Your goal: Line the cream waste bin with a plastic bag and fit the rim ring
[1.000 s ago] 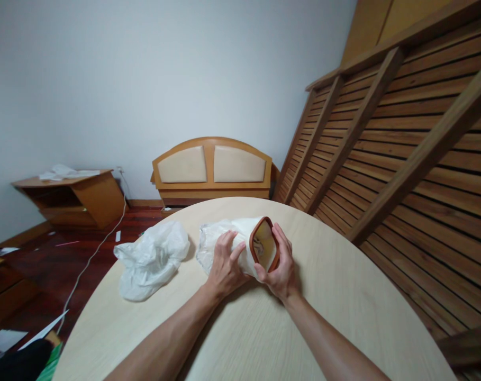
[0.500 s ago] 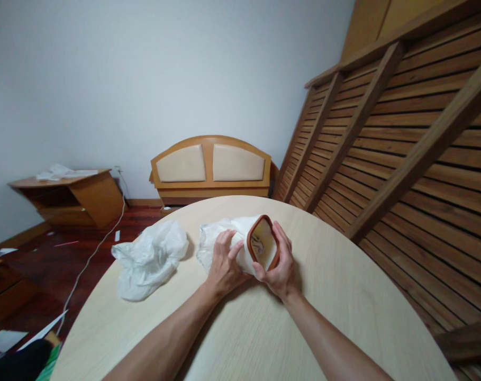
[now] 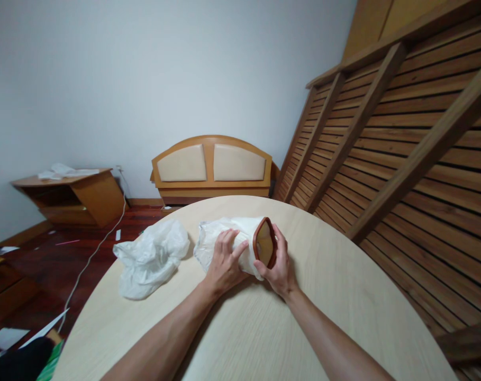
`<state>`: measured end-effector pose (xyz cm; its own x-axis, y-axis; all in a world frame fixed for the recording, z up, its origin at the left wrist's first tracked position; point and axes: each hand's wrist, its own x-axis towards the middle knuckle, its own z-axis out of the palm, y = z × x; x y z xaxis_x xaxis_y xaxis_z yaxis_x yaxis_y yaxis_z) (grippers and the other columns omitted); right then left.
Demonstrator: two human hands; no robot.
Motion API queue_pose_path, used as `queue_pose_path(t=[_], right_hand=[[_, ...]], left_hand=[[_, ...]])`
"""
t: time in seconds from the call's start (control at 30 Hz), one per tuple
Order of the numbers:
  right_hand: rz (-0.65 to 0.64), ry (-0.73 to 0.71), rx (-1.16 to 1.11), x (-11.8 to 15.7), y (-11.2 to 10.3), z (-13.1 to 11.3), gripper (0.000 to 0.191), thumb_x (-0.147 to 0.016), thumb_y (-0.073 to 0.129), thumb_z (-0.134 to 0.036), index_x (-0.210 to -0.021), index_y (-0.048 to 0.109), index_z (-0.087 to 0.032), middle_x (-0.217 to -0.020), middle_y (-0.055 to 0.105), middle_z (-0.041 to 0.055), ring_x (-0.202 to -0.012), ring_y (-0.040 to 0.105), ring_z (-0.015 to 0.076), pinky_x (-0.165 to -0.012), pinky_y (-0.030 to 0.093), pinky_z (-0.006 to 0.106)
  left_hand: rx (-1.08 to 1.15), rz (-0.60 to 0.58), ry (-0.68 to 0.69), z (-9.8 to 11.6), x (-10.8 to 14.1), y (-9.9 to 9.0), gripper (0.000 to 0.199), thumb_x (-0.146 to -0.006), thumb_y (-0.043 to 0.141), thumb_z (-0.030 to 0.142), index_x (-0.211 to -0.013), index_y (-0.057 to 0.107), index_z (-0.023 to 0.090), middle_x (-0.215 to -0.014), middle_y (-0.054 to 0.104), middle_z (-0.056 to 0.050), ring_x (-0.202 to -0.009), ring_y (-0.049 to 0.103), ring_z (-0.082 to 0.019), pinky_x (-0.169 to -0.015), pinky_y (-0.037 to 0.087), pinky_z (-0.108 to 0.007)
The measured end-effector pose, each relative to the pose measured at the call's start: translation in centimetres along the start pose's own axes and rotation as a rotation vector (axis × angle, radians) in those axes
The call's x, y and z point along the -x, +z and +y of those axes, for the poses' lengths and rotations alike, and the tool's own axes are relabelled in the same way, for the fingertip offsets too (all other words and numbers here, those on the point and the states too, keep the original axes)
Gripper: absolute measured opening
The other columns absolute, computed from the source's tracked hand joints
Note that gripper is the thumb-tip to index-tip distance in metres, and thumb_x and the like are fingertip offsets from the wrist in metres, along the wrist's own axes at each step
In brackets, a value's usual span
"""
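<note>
A white tube-shaped pouch with a brown-trimmed mouth lies on its side on the round table, its tan inside facing right. Thin crinkled plastic shows at its left end. My left hand grips the pouch's body from the near side, fingers over the top and thumb along it. Around the mouth's right edge, my right hand is closed, with the thumb at the lower rim and fingers behind. A crumpled white plastic bag lies to the left, apart from both hands.
The round pale wood table fills the foreground. A slatted wooden panel leans along the right. Behind stands a headboard; at left are a low desk, a white cable and papers on the floor.
The pouch's mouth has turned further to the right and looks narrower, showing less of its inside. Both hands keep their hold with small shifts. The plastic bag stays in place.
</note>
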<state>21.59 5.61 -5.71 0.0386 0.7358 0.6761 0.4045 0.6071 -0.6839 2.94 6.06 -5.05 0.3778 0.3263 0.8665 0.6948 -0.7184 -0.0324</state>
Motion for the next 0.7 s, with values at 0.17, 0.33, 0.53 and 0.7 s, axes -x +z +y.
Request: queue_pose_path(t=[0.17, 0.33, 0.53, 0.7], right_hand=[[0.032, -0.019, 0.004, -0.22, 0.23, 0.17, 0.106, -0.074, 0.066, -0.072, -0.155, 0.024, -0.018, -0.155, 0.038, 0.0200, -0.142, 0.042, 0.0374, -0.114, 0.041, 0.055], [0.154, -0.127, 0.035, -0.53, 0.44, 0.15, 0.101, -0.072, 0.067, -0.072, -0.151, 0.034, -0.018, -0.149, 0.042, 0.0195, -0.140, 0.042, 0.0387, -0.115, 0.037, 0.059], [0.182, -0.166, 0.028, -0.60, 0.49, 0.21, 0.098, -0.076, 0.065, -0.071, -0.152, 0.033, -0.019, -0.152, 0.040, 0.0194, -0.141, 0.040, 0.0394, -0.115, 0.037, 0.061], [0.185, -0.163, 0.015, -0.55, 0.43, 0.23, 0.101, -0.076, 0.062, -0.075, -0.153, 0.029, -0.019, -0.154, 0.037, 0.0201, -0.143, 0.039, 0.0387, -0.115, 0.038, 0.059]], left_hand=[[0.004, 0.030, -0.014, 0.43, -0.12, 0.12, 0.092, -0.071, 0.083, 0.033, -0.145, 0.027, 0.024, -0.145, 0.035, -0.021, -0.137, 0.038, -0.040, -0.111, 0.039, -0.064], [-0.001, 0.045, -0.022, 0.51, 0.05, 0.34, 0.094, -0.070, 0.083, 0.032, -0.145, 0.028, 0.024, -0.144, 0.036, -0.022, -0.136, 0.039, -0.039, -0.110, 0.040, -0.063], [-0.016, 0.046, -0.040, 0.59, 0.14, 0.45, 0.094, -0.073, 0.081, 0.034, -0.148, 0.024, 0.027, -0.145, 0.035, -0.020, -0.138, 0.038, -0.038, -0.111, 0.039, -0.063], [-0.019, 0.062, -0.048, 0.74, -0.04, 0.33, 0.096, -0.073, 0.082, 0.036, -0.149, 0.023, 0.026, -0.144, 0.034, -0.020, -0.137, 0.038, -0.038, -0.109, 0.041, -0.063]])
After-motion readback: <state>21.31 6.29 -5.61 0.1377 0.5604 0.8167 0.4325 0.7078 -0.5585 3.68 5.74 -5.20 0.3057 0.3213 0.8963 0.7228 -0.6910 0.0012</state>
